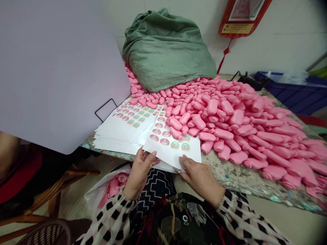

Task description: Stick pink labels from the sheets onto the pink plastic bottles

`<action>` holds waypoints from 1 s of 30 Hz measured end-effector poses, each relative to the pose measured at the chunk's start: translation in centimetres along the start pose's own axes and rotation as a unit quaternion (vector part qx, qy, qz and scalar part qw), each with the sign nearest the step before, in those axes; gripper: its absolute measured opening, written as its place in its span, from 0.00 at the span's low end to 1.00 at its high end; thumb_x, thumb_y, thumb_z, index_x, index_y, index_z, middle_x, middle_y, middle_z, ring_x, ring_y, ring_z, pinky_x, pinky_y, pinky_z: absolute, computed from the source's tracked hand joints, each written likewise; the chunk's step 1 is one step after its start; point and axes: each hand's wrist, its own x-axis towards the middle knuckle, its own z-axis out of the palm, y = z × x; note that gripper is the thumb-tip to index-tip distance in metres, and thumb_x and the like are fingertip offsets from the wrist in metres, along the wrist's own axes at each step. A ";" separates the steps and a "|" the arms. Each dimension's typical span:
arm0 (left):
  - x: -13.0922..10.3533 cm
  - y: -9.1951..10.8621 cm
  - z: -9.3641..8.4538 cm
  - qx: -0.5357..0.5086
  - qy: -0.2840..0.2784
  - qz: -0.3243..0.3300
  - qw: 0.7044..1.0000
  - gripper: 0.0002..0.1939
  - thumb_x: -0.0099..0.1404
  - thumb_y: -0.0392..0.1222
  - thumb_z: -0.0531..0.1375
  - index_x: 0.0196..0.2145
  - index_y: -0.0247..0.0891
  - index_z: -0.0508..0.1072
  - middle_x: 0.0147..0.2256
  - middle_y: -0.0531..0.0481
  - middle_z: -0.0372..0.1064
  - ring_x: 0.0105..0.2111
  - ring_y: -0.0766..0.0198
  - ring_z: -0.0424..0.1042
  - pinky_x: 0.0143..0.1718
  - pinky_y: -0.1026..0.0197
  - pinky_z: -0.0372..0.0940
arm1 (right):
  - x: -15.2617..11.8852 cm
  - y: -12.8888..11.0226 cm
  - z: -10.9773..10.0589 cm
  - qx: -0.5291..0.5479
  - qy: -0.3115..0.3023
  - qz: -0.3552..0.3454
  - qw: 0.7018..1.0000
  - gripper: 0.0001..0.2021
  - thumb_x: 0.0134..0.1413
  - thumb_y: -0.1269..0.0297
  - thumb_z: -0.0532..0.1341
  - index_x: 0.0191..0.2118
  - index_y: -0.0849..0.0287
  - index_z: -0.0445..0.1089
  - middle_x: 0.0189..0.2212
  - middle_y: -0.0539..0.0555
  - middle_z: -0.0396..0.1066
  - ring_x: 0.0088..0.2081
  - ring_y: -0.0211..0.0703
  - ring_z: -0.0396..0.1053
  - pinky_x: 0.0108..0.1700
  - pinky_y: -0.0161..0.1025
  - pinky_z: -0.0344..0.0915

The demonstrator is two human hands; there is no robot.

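Note:
A white sticker sheet (173, 157) with rows of pink and green round stickers lies at the table's front edge, its far part under some pink bottles. My left hand (139, 173) pinches the sheet's near left corner between thumb and fingers. At the near right edge, my right hand (198, 175) grips the same sheet, with a small red-and-white patch showing by its fingertips. A stack of similar sheets (112, 131) sits just to the left. Small pink plastic bottles (237, 119) are heaped right behind and beside the sheet.
A green sack (166, 51) rests on the heap at the back. A large pale panel (56, 68) blocks the upper left, near a black wire frame (106, 109). A blue crate (293, 92) stands at right. Below the table is a plastic bag (95, 190) with pink pieces.

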 end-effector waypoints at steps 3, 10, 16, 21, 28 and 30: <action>-0.4 -1.4 1.8 -0.010 -0.041 -0.072 0.997 0.18 0.57 0.43 0.63 0.43 0.37 0.64 0.39 0.47 0.71 0.33 0.64 0.73 0.40 0.57 0.68 | 0.0 0.5 -0.2 0.045 0.020 0.009 0.999 0.19 0.58 0.56 0.53 0.53 0.56 0.63 0.52 0.56 0.68 0.43 0.51 0.72 0.40 0.43 0.67; -0.6 -2.7 3.3 0.011 -0.035 -0.184 0.982 0.12 0.58 0.39 0.62 0.37 0.30 0.68 0.30 0.43 0.73 0.28 0.60 0.75 0.32 0.60 0.71 | 0.1 4.2 0.9 0.196 0.098 0.028 0.975 0.17 0.55 0.58 0.57 0.50 0.54 0.68 0.46 0.52 0.72 0.46 0.45 0.70 0.46 0.40 0.65; -1.8 -1.6 0.4 0.024 0.001 -0.182 0.983 0.08 0.57 0.35 0.62 0.35 0.30 0.69 0.29 0.45 0.74 0.26 0.62 0.74 0.31 0.59 0.72 | -0.3 6.2 2.4 0.200 0.166 0.049 0.964 0.17 0.54 0.67 0.55 0.50 0.56 0.68 0.50 0.52 0.70 0.50 0.43 0.67 0.50 0.40 0.63; -3.0 -1.2 -2.3 0.039 0.025 -0.196 0.979 0.12 0.54 0.34 0.63 0.36 0.31 0.68 0.29 0.44 0.74 0.26 0.62 0.74 0.31 0.59 0.71 | 0.4 5.2 1.4 0.118 0.169 0.056 0.977 0.18 0.56 0.69 0.53 0.53 0.55 0.65 0.47 0.53 0.69 0.45 0.42 0.68 0.44 0.37 0.65; -3.1 -0.7 -3.8 0.033 0.036 -0.214 0.976 0.16 0.51 0.35 0.65 0.38 0.34 0.66 0.29 0.48 0.74 0.25 0.62 0.74 0.30 0.60 0.71 | 3.6 4.7 -0.8 -0.075 0.062 0.059 0.993 0.22 0.59 0.64 0.51 0.59 0.48 0.57 0.46 0.56 0.64 0.38 0.44 0.68 0.30 0.35 0.62; -3.0 -0.8 -3.8 0.031 0.032 -0.224 0.974 0.17 0.51 0.36 0.65 0.38 0.35 0.66 0.30 0.48 0.75 0.26 0.62 0.74 0.31 0.60 0.71 | 4.5 4.9 -1.1 -0.089 0.055 0.067 0.992 0.22 0.59 0.64 0.50 0.60 0.49 0.55 0.48 0.57 0.63 0.39 0.44 0.68 0.31 0.35 0.62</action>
